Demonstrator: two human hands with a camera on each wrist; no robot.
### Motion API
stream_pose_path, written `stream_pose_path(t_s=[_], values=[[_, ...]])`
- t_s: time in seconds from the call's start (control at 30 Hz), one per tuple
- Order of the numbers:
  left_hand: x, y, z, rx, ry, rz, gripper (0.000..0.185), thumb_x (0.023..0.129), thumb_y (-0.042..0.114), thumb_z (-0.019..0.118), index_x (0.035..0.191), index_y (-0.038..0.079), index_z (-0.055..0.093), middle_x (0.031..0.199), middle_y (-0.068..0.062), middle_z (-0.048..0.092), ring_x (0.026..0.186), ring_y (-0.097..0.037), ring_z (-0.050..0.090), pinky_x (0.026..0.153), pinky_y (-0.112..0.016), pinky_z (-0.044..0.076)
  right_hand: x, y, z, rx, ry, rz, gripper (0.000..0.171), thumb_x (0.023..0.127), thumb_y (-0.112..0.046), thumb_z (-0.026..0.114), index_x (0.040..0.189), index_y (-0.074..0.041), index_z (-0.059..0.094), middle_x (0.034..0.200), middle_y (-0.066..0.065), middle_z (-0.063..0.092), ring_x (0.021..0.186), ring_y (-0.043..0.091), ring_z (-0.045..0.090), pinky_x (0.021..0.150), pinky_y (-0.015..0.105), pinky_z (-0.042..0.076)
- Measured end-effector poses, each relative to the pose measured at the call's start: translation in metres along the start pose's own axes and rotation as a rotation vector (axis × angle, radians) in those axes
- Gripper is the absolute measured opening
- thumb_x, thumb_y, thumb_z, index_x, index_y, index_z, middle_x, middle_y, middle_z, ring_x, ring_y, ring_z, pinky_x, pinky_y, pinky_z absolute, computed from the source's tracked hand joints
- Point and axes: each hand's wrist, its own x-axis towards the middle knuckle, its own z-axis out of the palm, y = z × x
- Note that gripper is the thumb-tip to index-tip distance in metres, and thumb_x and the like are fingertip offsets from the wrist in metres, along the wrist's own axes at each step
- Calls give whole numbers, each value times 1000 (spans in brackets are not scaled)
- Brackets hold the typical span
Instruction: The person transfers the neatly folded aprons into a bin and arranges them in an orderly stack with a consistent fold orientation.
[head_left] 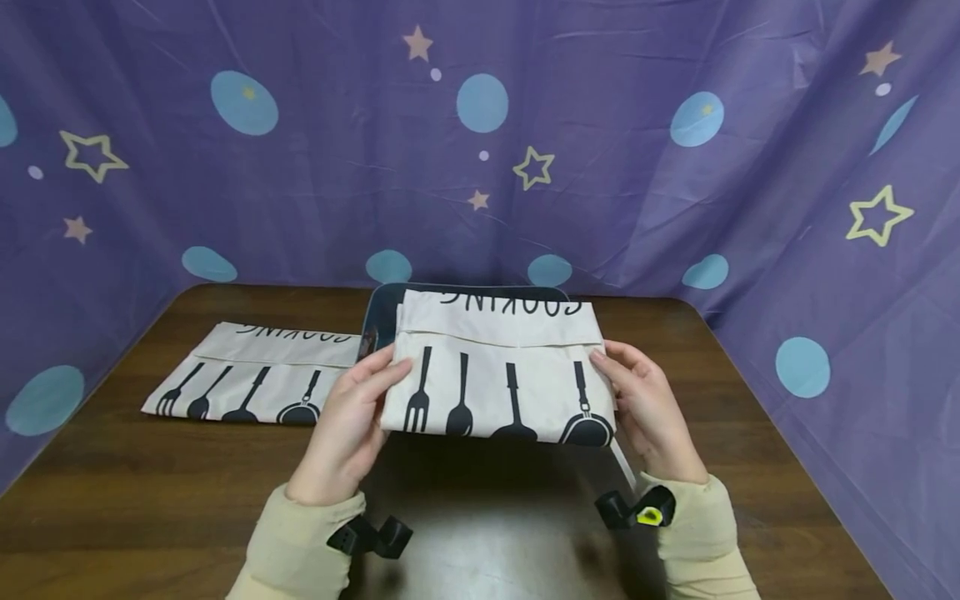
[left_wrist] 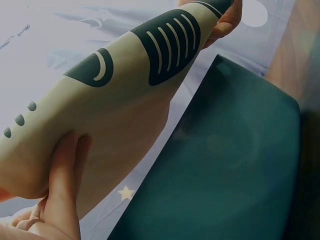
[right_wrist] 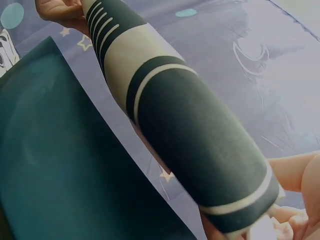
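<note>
Between both hands, in the head view, a folded white cloth [head_left: 498,383] is held up, printed with black kitchen utensils and upside-down "COOKING" lettering. My left hand [head_left: 348,425] grips its left edge, thumb on top and fingers underneath; my right hand [head_left: 652,408] pinches the right edge the same way. Behind and below the cloth stands a dark teal container [head_left: 380,312], mostly hidden in the head view. Its smooth wall [left_wrist: 220,160] shows in the left wrist view. The cloth's rounded front fold [right_wrist: 195,135] fills the middle of the right wrist view.
A second folded cloth [head_left: 247,379] with the same print lies on the brown wooden table [head_left: 112,492], left of the container. A purple curtain [head_left: 330,183] with stars and blue dots hangs behind the table and along its sides.
</note>
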Motion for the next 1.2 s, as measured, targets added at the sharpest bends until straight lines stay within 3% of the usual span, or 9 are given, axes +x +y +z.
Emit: stream_pose_path(t_s=[0.17,0.3,0.43,0.6,0.83,1.0,1.2], values=[[0,2,0,-8,30,-3,50,103,13,51,151,4,36,125,6,65,108,-4,64,87,-20,55,-2,0,-1,77,-48,-15,16,99,-9,58,112,-17,61,84,-8,70,61,3,62,49,15,47],[-1,4,0,-23,35,5,49,104,15,51,149,3,38,117,8,68,104,-2,65,84,-19,55,-5,-1,0,131,-70,-41,25,98,-4,54,118,-16,58,90,-7,71,70,5,67,59,18,54],[-2,6,0,-74,13,20,47,104,16,49,148,3,37,115,6,69,102,-2,66,83,-19,56,-6,-3,0,174,-76,-38,34,97,-2,50,127,-17,54,96,-7,71,78,6,68,70,20,56],[-4,9,1,-113,-27,42,49,104,16,50,148,2,35,118,4,69,100,-2,66,80,-17,56,-7,-4,1,236,-79,-46,38,97,0,48,132,-16,52,100,-6,71,82,5,68,72,20,56],[-6,11,-1,-110,0,24,49,104,12,48,150,5,36,121,5,69,94,1,65,59,-13,45,-7,-4,5,255,-92,-35,40,98,2,47,135,-14,49,102,-6,71,84,5,68,73,19,56],[-2,11,0,-106,8,11,50,104,11,47,152,6,34,128,3,63,100,-1,64,62,-13,47,-5,-7,6,265,-88,-30,47,99,2,47,144,-10,41,103,-6,70,85,6,69,74,20,57],[1,14,0,-60,-2,29,52,104,10,46,154,5,30,134,1,58,104,-2,63,74,-14,53,2,-12,7,270,-97,-25,55,99,3,48,151,-5,33,106,-4,69,85,7,69,74,21,57]])
